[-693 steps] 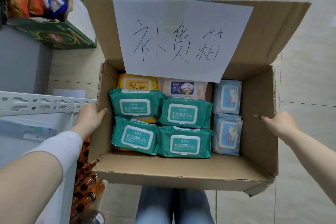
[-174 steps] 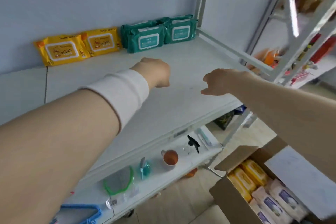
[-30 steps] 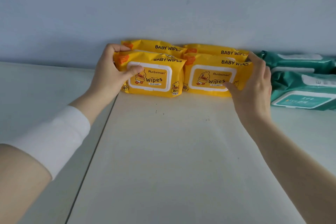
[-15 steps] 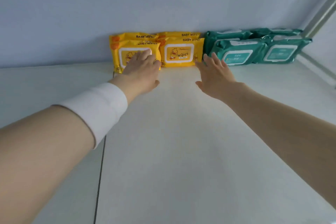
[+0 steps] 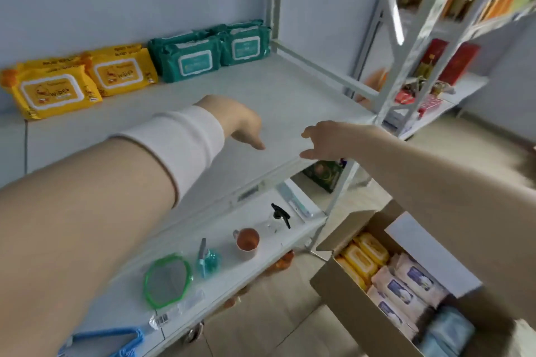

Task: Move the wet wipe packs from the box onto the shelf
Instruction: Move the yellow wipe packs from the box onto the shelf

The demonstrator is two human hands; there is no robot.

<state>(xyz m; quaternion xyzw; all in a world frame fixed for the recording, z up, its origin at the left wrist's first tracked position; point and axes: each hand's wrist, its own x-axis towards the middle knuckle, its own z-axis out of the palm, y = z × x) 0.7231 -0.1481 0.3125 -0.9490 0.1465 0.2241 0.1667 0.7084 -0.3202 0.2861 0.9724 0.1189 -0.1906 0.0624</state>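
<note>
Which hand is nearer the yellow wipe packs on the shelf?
Left. The left hand hovers over the shelf, right of the yellow wipe packs; the right hand is farther right, at the shelf's front edge.

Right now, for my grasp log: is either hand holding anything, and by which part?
Nothing: left hand and right hand are both empty, over the shelf.

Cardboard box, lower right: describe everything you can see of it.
The cardboard box is brown corrugated board, open-topped, standing on the floor beside the shelf. A white sheet covers one raised flap. Inside lie rows of yellow packs, pinkish-white packs and pale blue packs. The left hand and right hand are up over the shelf, clear of it.
</note>
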